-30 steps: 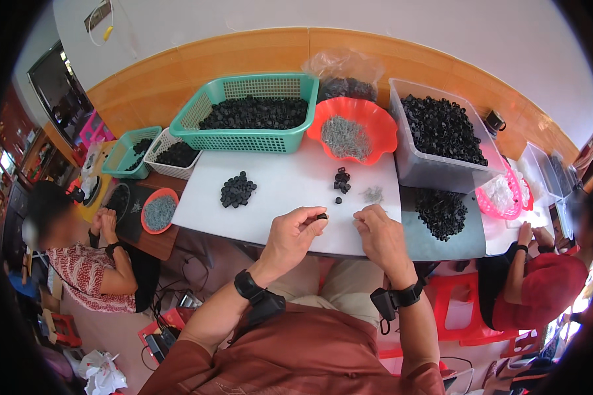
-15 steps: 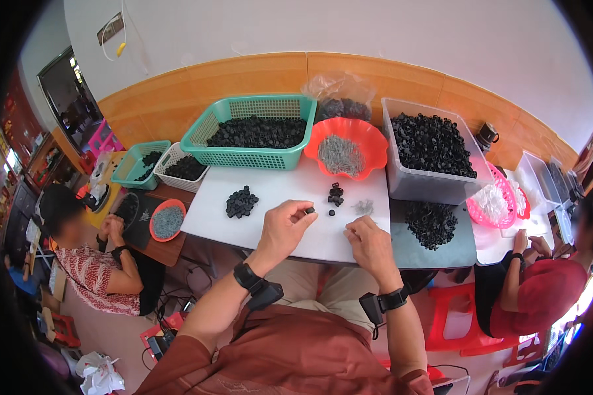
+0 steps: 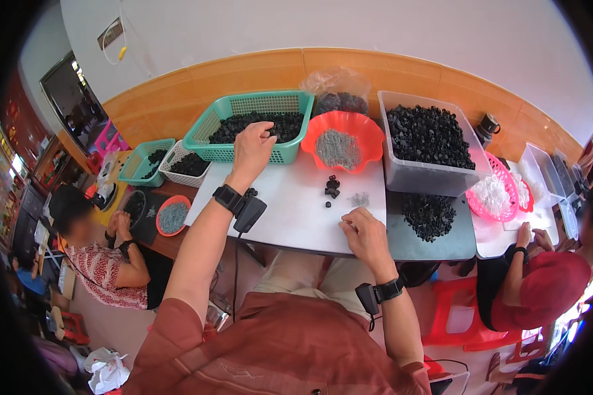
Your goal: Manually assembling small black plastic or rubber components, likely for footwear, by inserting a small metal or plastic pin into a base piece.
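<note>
My left hand (image 3: 252, 150) reaches over the front rim of the green basket (image 3: 283, 155), which holds many small black plastic parts (image 3: 286, 125). Its thumb and forefinger look apart, and nothing shows between them; the other fingers are partly hidden. Low over the white tabletop (image 3: 290, 220), my right hand (image 3: 367, 237) keeps its fingers curled and pressed together. Whatever they hold, if anything, is hidden. Just beyond them lies a little heap of thin grey pins (image 3: 359, 199). A few black caps (image 3: 333, 187) stand left of the pins, with a single black cap (image 3: 328, 205) nearer me.
A red scalloped bowl (image 3: 375, 141) of grey pins and a clear bin (image 3: 428, 181) of black parts stand at the back. Loose black parts (image 3: 429, 216) lie beside the board. Other people sit at left (image 3: 112, 263) and right (image 3: 540, 289).
My left hand has moved up and left from the table's middle to the green basket. The small black cap it pinched no longer shows. My right hand has shifted only slightly.
</note>
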### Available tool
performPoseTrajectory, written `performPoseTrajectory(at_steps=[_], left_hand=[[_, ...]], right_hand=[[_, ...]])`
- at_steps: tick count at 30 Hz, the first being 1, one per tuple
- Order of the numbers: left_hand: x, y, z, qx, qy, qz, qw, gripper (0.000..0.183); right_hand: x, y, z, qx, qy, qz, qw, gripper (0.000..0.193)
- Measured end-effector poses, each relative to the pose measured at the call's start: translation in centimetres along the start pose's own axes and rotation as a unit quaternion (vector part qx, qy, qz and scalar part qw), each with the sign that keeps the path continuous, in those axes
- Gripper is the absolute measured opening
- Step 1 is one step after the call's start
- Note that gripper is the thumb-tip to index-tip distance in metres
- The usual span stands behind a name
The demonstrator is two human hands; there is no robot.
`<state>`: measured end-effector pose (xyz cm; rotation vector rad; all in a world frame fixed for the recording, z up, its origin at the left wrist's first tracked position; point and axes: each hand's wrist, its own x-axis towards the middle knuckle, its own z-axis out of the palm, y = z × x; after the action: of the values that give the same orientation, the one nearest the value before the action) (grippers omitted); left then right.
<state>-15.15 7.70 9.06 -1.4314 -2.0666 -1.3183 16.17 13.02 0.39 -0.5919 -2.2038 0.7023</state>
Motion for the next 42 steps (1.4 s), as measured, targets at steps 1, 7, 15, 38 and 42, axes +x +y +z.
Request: performPoseTrajectory(at_steps=[1,7,15,38,42], left_hand=[[-0.4,0.1,0.2,0.003,-0.005,-0.001,1.000,0.028],[-7.3,2.8,2.8,-0.095,-0.094,-0.007,0.991,0.026],[-11.7,5.9,4.8,-0.067,-0.254,-0.001,0.965,0.026],[-14.5,8.6,5.7,-0.518,-0.306,-0.319,0.732,0.027],[-14.7,9.2,5.8,-0.545,-0.313,-0.320,0.709,0.025]], right_hand=[[0.1,0.3,0.1,0.009,0.011,-0.009,1.000,0.010],[0.2,0.5,-0.5,0.079,0.012,0.022,0.997,0.011],[0.2,0.5,-0.6,0.132,0.017,0.051,0.990,0.011],[-0.1,2.5,-0.2,0.252,0.093,0.020,0.963,0.015],[-0.2,2.7,0.0,0.237,0.100,0.011,0.966,0.014]])
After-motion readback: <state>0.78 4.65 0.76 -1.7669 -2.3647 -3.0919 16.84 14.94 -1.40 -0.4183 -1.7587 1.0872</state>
